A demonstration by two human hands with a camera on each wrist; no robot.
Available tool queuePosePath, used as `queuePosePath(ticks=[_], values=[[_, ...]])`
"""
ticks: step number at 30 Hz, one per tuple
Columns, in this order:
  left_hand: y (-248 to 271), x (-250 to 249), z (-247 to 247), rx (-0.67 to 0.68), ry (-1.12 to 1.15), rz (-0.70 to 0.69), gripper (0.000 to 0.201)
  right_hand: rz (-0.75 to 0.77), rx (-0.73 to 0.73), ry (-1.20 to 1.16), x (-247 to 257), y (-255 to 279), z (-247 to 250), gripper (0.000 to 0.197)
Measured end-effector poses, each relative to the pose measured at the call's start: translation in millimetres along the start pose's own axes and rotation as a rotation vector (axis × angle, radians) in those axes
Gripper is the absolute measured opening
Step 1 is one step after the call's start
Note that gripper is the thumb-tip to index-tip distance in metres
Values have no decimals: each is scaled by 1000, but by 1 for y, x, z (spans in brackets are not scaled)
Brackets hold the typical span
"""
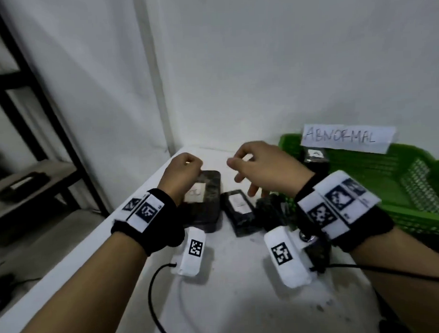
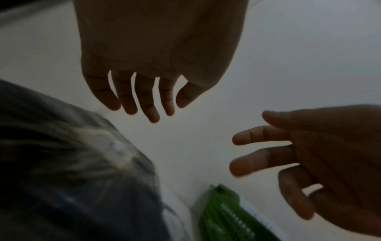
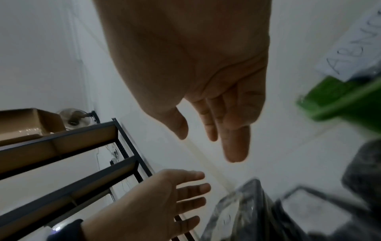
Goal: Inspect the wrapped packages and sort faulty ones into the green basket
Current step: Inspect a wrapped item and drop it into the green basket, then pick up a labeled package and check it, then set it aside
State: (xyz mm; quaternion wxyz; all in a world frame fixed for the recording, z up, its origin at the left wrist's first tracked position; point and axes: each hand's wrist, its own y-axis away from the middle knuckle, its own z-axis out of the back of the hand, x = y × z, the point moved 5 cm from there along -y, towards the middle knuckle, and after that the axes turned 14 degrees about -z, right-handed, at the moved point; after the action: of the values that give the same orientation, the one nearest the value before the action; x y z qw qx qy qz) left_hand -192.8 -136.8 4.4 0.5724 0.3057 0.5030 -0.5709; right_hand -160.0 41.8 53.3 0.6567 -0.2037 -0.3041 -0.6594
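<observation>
Head view: both hands are held above a white table (image 1: pixel 233 303), empty. The left hand (image 1: pixel 182 176) is seen from behind over the largest wrapped package (image 1: pixel 207 206), so how its fingers lie cannot be told here. The right hand (image 1: pixel 261 168) is raised just left of the green basket (image 1: pixel 413 184), its fingers loosely bent and apart. A smaller labelled package (image 1: pixel 240 210) is laid just right of the largest wrapped package, and a crumpled dark package (image 1: pixel 274 209) beside that, against the green basket. One dark packet (image 1: pixel 315 156) is seen inside the green basket, under a paper sign (image 1: pixel 347 138) lettered "ABNORMAL".

Left wrist view: the left hand (image 2: pixel 156 65) is shown with fingers straight and slightly spread, nothing held; the right hand (image 2: pixel 321 154) is spread open, above a corner of the green basket (image 2: pixel 222 218).

Right wrist view: the right hand (image 3: pixel 198 73) is shown open, fingers straight and close together; the left hand (image 3: pixel 148 200) is spread. A metal shelf rack (image 3: pixel 68 156) is stood well left of the green basket (image 3: pixel 342 102).
</observation>
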Motion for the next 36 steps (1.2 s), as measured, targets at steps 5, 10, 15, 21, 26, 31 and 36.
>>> queuePosePath(ticks=[5,10,15,21,26,31,36], values=[[20,60,45,-61,-82,175,16,-115,135,239,3,-6,-63,35],[40,67,44,63,123,230,24,-119,55,103,-6,-11,-75,55],[50,32,44,-43,558,144,34,9,-123,-478,-5,-4,-42,77],[51,-27,-3,125,648,2,53,-79,-155,-935,-42,13,25,91],[45,-71,-57,235,591,-164,57,28,-304,-969,-90,54,106,81],[58,-114,-142,580,667,-265,62,22,-506,-1035,-156,92,165,92],[68,-143,-212,702,642,-310,57,31,-655,-1024,-195,118,190,27]])
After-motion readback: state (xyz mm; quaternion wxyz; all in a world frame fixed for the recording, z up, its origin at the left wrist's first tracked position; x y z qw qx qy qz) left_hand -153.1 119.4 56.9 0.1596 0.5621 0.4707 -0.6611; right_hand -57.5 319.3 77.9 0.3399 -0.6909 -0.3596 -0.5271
